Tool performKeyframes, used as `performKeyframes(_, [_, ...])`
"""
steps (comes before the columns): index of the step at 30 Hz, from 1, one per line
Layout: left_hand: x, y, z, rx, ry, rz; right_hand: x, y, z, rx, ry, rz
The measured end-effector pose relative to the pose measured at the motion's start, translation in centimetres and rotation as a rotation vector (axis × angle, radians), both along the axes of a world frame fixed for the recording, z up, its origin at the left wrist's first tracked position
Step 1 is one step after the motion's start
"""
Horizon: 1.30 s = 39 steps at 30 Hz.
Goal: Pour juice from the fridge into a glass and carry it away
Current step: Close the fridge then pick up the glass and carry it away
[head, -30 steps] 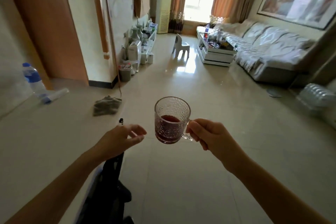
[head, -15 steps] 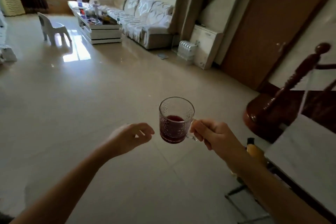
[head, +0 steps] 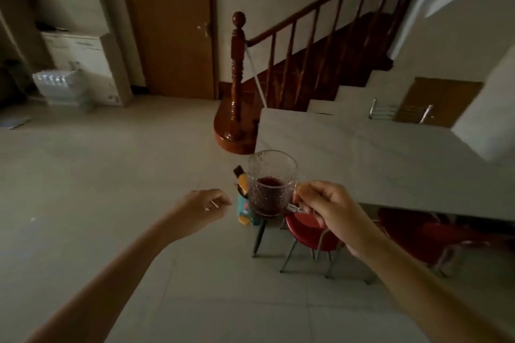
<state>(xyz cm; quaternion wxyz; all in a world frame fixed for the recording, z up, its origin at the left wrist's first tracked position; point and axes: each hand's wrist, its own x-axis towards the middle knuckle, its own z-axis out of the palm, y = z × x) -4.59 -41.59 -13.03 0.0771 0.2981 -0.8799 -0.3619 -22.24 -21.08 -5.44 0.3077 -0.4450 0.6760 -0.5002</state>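
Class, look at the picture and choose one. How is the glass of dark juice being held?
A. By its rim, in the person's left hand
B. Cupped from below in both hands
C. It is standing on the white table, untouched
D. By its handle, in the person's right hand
D: the right hand pinches the handle of the glass, while the left hand is apart from it and the white table lies behind.

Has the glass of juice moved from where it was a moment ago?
Yes. The glass, carried by the right hand, was out over open floor facing the sofa; now it is at the corner of the white table, by the staircase post.
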Motion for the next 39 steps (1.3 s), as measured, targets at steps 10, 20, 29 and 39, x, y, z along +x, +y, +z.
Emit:
performKeyframes(10, [-23.3, -1.6, -5.4, 0.199, 0.040, -0.081, -20.2, 1.8, -5.5, 0.095, 0.020, -0.283])
performKeyframes(20, [-39.7, -2.0, -10.7, 0.236, 0.004, -0.020, -36.2, -1.6, -12.3, 0.201, -0.041, -0.284])
performKeyframes(29, [-46.5, -5.8, -16.2, 0.180, -0.103, -0.029, -44.2, -5.7, -19.4, 0.254, -0.067, -0.296])
performKeyframes(39, [-48.7, -9.0, -21.2, 0.218, -0.196, -0.002, -47.2, -9.8, -26.3, 0.294, -0.204, -0.372])
